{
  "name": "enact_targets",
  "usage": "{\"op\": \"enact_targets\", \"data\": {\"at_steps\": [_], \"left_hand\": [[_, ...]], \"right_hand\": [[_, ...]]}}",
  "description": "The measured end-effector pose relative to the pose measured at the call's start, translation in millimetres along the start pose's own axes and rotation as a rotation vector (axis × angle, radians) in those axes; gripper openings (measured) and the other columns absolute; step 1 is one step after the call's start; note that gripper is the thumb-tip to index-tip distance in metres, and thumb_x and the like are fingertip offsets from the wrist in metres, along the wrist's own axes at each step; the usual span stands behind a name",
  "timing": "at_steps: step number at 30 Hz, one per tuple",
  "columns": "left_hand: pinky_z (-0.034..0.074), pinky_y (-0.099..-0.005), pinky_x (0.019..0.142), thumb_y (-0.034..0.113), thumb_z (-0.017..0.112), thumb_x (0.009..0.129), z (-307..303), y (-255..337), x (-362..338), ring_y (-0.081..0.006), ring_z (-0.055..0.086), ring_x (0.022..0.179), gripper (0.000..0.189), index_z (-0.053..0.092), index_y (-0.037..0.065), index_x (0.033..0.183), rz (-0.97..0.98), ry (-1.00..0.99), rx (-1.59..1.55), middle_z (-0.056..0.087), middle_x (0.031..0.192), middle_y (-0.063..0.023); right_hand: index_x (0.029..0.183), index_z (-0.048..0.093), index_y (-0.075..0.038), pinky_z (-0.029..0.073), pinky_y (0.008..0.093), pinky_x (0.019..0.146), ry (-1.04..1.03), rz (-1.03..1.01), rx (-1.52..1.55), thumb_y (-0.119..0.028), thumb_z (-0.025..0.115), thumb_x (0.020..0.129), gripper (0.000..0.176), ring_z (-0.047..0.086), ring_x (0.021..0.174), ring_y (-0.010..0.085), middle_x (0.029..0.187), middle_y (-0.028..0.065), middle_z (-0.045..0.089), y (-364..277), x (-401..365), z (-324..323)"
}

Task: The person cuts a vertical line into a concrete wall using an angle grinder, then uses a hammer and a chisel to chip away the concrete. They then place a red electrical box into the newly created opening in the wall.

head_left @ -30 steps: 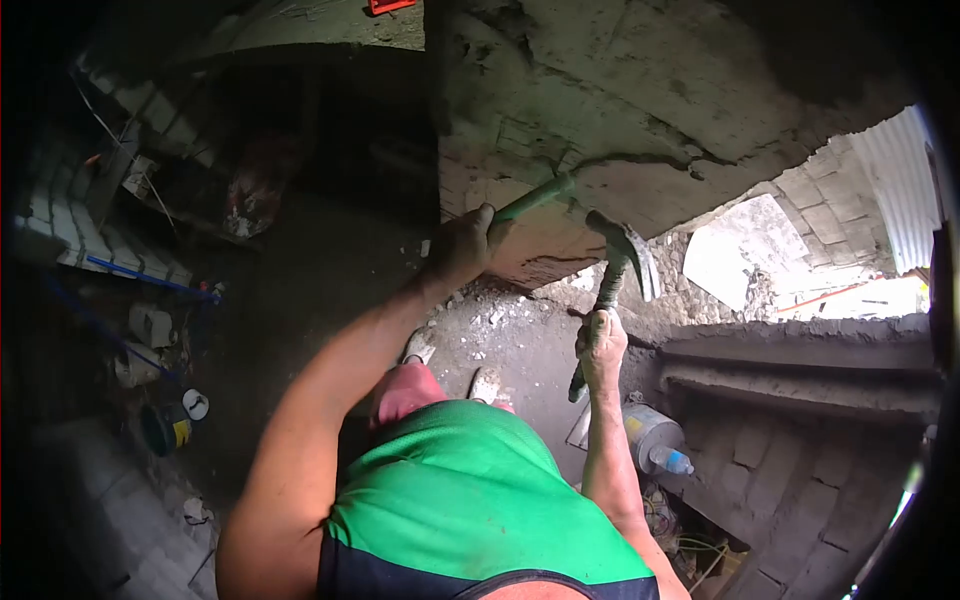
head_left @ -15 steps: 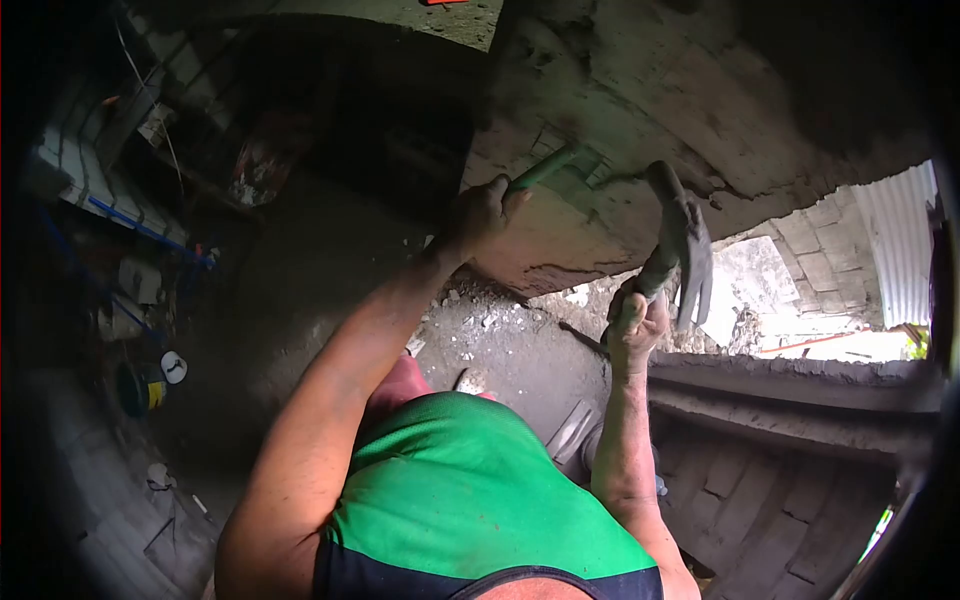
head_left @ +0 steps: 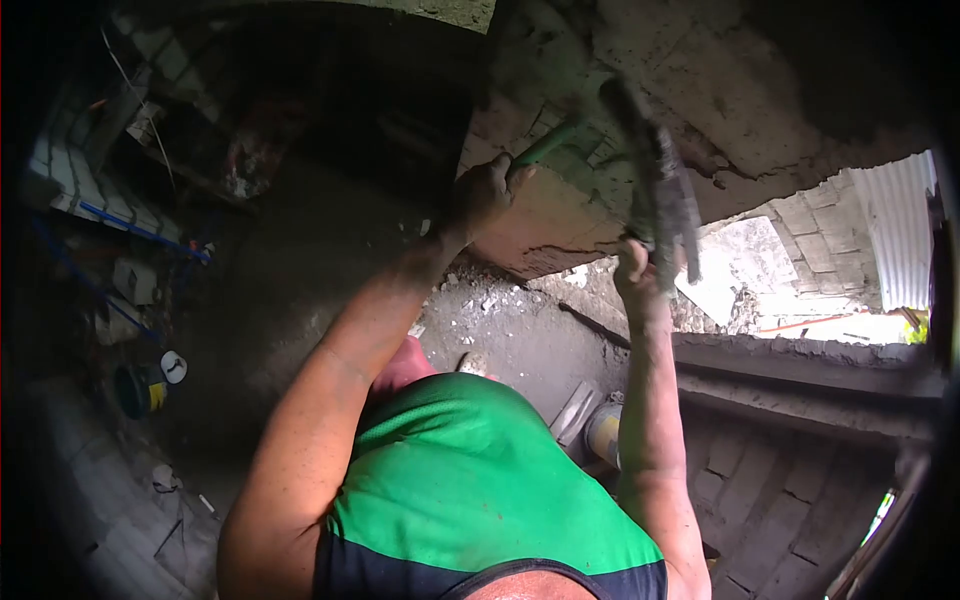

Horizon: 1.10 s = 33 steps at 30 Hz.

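The left hand (head_left: 482, 195) grips a green chisel (head_left: 548, 145), its tip against the masonry slab (head_left: 740, 90) just above. Beside it, the right hand (head_left: 637, 270) clenches a blurred hammer (head_left: 662, 195), head above the fist.

I see concrete overhang (head_left: 700, 90) blocking far and overhead, my chisel (head_left: 545, 148) and hammer (head_left: 665, 200) crowded against it, brick ledge (head_left: 800, 365) walling the right, free room near over rubble floor (head_left: 500, 320)
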State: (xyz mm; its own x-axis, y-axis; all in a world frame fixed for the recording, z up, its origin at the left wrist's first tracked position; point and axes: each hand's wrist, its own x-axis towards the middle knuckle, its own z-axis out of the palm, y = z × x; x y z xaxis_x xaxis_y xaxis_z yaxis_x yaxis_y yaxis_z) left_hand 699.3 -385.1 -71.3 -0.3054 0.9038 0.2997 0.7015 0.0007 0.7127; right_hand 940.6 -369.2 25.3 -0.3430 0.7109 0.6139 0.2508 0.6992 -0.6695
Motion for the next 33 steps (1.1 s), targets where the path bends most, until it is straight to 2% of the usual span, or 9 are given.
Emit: {"op": "enact_targets", "data": {"at_steps": [3,5,10,12,15,20,22,28,33], "left_hand": [[0.051,-0.0478,0.054,0.047,0.053,0.1,19,-14,6,-0.0389,0.066,0.062,0.046,0.061,0.003,0.089,0.04,0.061,0.016,0.066,0.069,-0.0207],[0.051,-0.0481,0.054,0.048,0.053,0.099,8,-1,7,-0.0393,0.066,0.062,0.047,0.062,0.003,0.089,0.049,0.082,0.029,0.066,0.069,-0.0211],[0.051,-0.0488,0.052,0.051,0.053,0.098,20,-3,8,-0.0414,0.066,0.062,0.051,0.063,0.002,0.087,0.099,0.106,-0.017,0.066,0.07,-0.0243],[0.038,-0.0309,0.036,0.051,0.055,0.099,10,13,19,-0.0151,0.048,0.039,0.046,0.058,0.008,0.083,-0.344,-0.234,-0.289,0.052,0.054,-0.0022],[0.028,-0.0245,0.033,0.054,0.055,0.099,-30,63,-11,-0.0048,0.036,0.038,0.046,0.053,0.012,0.079,-0.526,-0.318,-0.696,0.04,0.054,0.0065],[0.025,-0.0243,0.034,0.053,0.053,0.1,-14,25,2,-0.0043,0.033,0.038,0.045,0.051,0.014,0.079,-0.456,-0.231,-0.667,0.037,0.053,0.007],[0.043,-0.0387,0.046,0.053,0.051,0.1,-4,3,14,-0.0219,0.054,0.048,0.053,0.061,0.004,0.083,-0.158,-0.116,-0.36,0.057,0.059,-0.0082],[0.048,-0.0448,0.055,0.048,0.05,0.101,10,-7,19,-0.0352,0.064,0.06,0.05,0.067,0.002,0.092,-0.155,-0.08,-0.285,0.064,0.067,-0.0168],[0.046,-0.0425,0.052,0.046,0.051,0.101,12,-10,20,-0.0322,0.061,0.057,0.046,0.066,0.002,0.098,-0.012,0.011,-0.17,0.064,0.068,-0.0165]], "right_hand": [[0.099,0.064,0.004,0.051,0.0371,0.063,-0.207,0.235,-0.398,-0.044,0.068,0.092,0.049,0.067,0.068,0.0314,0.077,0.0238,0.065,48,0,-2],[0.108,0.065,0.0,0.05,0.0314,0.072,-0.189,0.442,-0.402,-0.033,0.065,0.097,0.035,0.06,0.079,0.0128,0.086,0.0099,0.07,56,8,-10],[0.098,0.065,-0.004,0.038,0.0228,0.056,0.034,0.42,0.051,-0.042,0.059,0.1,0.039,0.048,0.064,0.0053,0.07,-0.0012,0.055,14,11,-30],[0.096,0.064,-0.004,0.035,0.0219,0.053,0.06,0.41,0.187,-0.044,0.057,0.101,0.041,0.045,0.061,0.0037,0.068,-0.0036,0.052,0,14,-40],[0.098,0.062,-0.004,0.033,0.022,0.05,0.042,0.243,0.005,-0.047,0.055,0.101,0.044,0.041,0.057,0.0028,0.067,-0.0073,0.048,9,6,-48],[0.095,0.061,-0.004,0.034,0.0217,0.053,0.009,0.357,0.076,-0.045,0.059,0.1,0.041,0.043,0.061,0.0036,0.069,-0.0066,0.049,5,0,-40],[0.096,0.061,-0.004,0.034,0.0216,0.056,-0.02,0.357,0.006,-0.044,0.058,0.1,0.04,0.041,0.063,0.0034,0.07,-0.0074,0.048,2,6,-36],[0.099,0.061,-0.001,0.035,0.0215,0.058,-0.052,0.251,0.052,-0.042,0.059,0.1,0.041,0.045,0.067,0.0035,0.074,-0.0056,0.053,-18,29,-31],[0.094,0.064,0.001,0.051,0.0366,0.065,-0.203,0.206,-0.309,-0.042,0.062,0.097,0.043,0.067,0.072,0.025,0.076,0.0176,0.068,24,46,-6]]}}
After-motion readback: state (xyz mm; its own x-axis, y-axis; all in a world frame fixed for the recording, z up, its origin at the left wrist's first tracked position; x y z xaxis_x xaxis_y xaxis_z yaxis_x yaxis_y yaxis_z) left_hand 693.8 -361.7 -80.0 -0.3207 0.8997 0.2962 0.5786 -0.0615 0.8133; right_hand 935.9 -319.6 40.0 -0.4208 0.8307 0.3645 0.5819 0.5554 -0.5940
